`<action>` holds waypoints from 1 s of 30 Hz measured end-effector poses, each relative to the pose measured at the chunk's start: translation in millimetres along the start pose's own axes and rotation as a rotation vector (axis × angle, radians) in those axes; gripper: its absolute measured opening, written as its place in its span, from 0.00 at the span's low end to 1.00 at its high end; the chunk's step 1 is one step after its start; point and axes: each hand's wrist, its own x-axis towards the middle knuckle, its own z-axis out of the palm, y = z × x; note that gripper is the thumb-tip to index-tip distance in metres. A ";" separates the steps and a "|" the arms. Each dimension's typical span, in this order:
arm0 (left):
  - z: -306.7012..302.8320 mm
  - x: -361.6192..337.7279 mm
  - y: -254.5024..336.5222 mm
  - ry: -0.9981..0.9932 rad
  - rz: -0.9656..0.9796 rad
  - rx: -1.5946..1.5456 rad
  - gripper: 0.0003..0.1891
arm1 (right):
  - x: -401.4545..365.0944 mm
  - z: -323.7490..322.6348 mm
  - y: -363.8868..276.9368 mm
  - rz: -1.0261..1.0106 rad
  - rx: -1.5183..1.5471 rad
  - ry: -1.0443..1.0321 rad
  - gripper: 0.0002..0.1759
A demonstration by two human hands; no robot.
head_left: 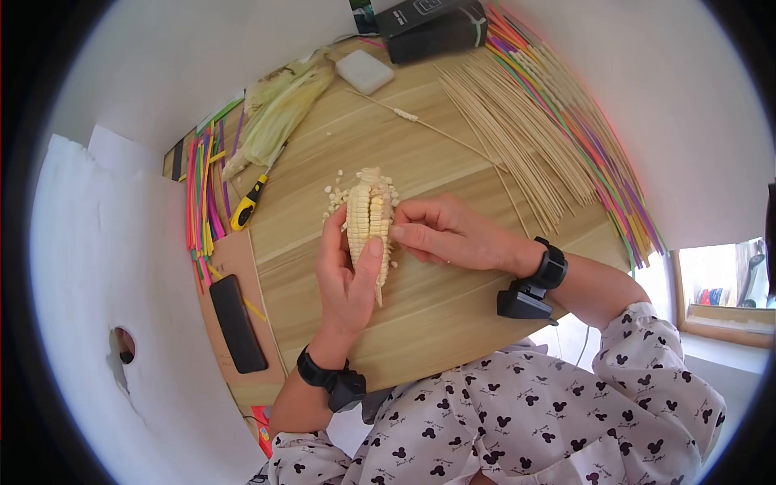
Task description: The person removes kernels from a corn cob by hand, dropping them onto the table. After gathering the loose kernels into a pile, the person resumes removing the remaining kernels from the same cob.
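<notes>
A pale yellow corn cob (pixel 360 214) stands tilted slightly in my left hand (pixel 343 283), whose thumb lies across its front and whose fingers wrap round its left side. Some kernels are gone from its right part, leaving a bare strip. My right hand (pixel 453 233) is closed in a pinch against the cob's right edge; what sits between its fingertips is hidden. Loose kernels (pixel 332 198) lie scattered on the table behind the cob.
Corn husks (pixel 279 121) lie at the back left beside a yellow-black screwdriver-like tool (pixel 249 202). Thin wooden sticks (pixel 517 133) and coloured pipe cleaners (pixel 622 186) spread along the right. A skewer holds kernels (pixel 406 115). A dark phone (pixel 238 323) rests front left; a black box (pixel 436 32) stands behind.
</notes>
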 end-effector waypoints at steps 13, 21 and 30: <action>0.7 -2.2 0.3 -0.044 0.029 0.101 0.28 | 1.1 -6.7 5.6 0.036 0.010 -0.070 0.17; 0.4 -4.6 3.0 -0.061 0.007 0.107 0.28 | 1.5 -9.6 6.3 0.043 0.062 -0.135 0.17; 1.0 -3.1 5.5 -0.066 -0.085 -0.003 0.26 | 1.1 -10.2 6.0 0.136 0.136 -0.107 0.18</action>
